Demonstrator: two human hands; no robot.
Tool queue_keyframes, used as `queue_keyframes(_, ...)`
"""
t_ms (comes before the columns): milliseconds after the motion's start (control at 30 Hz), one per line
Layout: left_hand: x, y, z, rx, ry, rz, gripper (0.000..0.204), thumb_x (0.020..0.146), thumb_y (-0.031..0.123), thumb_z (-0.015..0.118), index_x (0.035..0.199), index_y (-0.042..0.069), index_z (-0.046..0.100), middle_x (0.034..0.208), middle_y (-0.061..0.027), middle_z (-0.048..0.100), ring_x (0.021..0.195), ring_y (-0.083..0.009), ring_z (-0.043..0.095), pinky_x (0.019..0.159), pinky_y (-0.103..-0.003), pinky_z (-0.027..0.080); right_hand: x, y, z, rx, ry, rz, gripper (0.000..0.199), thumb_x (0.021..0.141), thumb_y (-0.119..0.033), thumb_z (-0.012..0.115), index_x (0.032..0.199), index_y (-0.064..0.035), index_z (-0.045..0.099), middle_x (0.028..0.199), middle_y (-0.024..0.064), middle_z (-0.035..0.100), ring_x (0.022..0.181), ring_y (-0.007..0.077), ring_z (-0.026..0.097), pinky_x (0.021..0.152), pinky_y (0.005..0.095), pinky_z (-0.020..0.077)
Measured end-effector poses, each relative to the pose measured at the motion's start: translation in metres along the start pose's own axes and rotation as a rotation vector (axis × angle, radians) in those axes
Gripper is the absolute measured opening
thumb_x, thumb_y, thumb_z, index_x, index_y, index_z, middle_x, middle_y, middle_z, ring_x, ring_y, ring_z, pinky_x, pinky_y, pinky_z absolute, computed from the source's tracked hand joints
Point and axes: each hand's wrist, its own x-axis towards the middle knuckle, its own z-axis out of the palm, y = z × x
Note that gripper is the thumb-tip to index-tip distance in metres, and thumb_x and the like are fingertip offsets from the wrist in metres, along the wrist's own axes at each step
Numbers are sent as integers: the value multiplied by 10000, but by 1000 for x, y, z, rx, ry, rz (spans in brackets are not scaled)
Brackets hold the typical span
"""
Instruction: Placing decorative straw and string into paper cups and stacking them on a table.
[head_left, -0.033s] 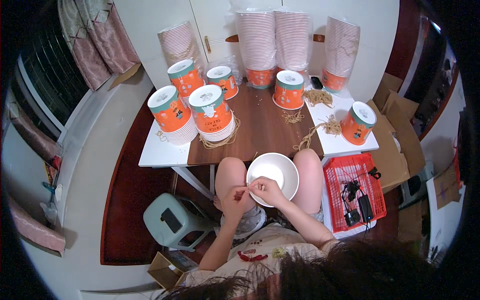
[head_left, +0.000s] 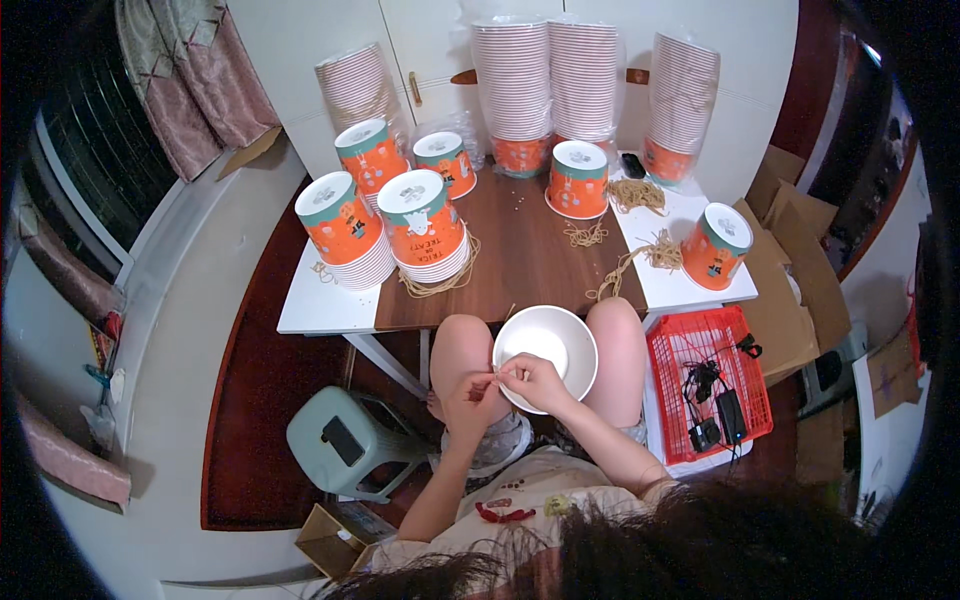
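Observation:
A white-lined paper bucket (head_left: 575,345) rests between my knees with its mouth facing up. At the left side of its rim my two hands meet, fingertips close together. My left hand (head_left: 470,402) is closed in a pinch just outside the rim. My right hand (head_left: 535,383) reaches over the bucket's near left part, its thumb and fingers pinched by the rim. Whatever is between the fingertips is too small to make out. A short end of tan cord (head_left: 512,308) shows by the bucket's far rim.
Upside-down orange and green buckets (head_left: 425,220) stand in stacks on the brown and white table (head_left: 520,245). Tan cord bundles (head_left: 637,196) lie at right. Tall wrapped bucket stacks (head_left: 512,85) line the back. A red basket (head_left: 735,345) holds black cables; a green stool (head_left: 325,440) stands left.

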Motion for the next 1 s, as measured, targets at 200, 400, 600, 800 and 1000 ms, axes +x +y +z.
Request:
queue_keyframes(200,1,-16,3,-139,2,-38,77,767,40,606,838,16,592,743,-6,590,652,-56,534,598,-182,434,-1,-5,-1,-30,-12,11,102,745,-125,632,749,-24,619,653,12,528,572,76,432,534,221,381)
queue_keyframes(400,0,-13,3,-122,18,-40,32,783,37,589,807,24,572,742,20,571,642,-34,513,587,-171,423,-1,-8,-3,-137,-7,-24,113,717,-153,644,746,-47,623,681,42,556,561,108,469,530,238,398)
queue_keyframes(600,2,-10,3,-341,-24,-109,109,762,-4,578,841,57,535,765,13,564,615,-29,486,518,-146,362,-2,-7,-7,-213,1,-109,110,701,-143,630,765,-55,615,721,69,576,593,152,519,547,257,422)
queue_keyframes(800,3,-10,3,-548,-62,-230,150,752,-21,571,846,80,512,747,13,557,535,-11,405,451,-142,285,-7,-14,-8,-201,23,-88,104,701,-110,611,791,-59,606,801,80,576,650,162,535,576,259,430)
queue_keyframes(1000,2,-11,3,-461,-63,-171,144,759,-38,561,847,62,504,789,-12,563,659,-58,508,600,-172,402,-11,-24,-12,-202,100,-293,94,697,-73,602,790,-64,594,856,80,566,731,203,558,634,286,450)
